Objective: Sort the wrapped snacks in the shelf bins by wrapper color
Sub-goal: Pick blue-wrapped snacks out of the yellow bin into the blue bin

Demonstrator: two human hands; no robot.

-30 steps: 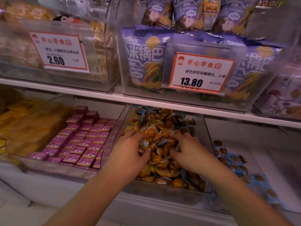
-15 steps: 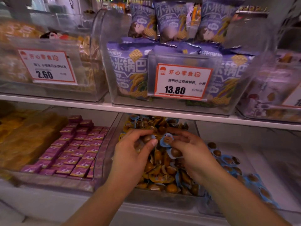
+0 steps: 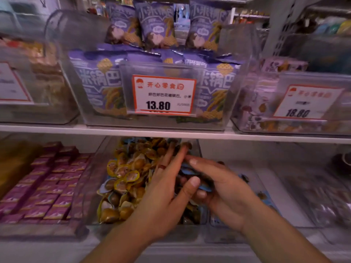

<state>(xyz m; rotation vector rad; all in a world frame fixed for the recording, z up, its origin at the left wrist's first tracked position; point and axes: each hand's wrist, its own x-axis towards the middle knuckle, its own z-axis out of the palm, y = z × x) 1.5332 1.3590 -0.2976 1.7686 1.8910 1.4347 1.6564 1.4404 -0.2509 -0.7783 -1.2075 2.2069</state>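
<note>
Blue-wrapped snacks (image 3: 191, 170) cupped in right hand (image 3: 226, 190), left hand (image 3: 167, 188) flat

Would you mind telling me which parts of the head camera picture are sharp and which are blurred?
Head view: the 13.80 price tag reads sharply; the 18.80 price tag and the frame edges smear with motion blur; the left hand and right hand are fairly clear; the shelf edge bows with wide-angle distortion.

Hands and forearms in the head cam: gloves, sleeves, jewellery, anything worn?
No gloves or sleeves: both forearms are bare as far as the frame shows. The left hand wears a thin reddish band on one finger; the blur hides its detail. The right hand shows no ring. No watch or bracelet on either wrist.
</note>
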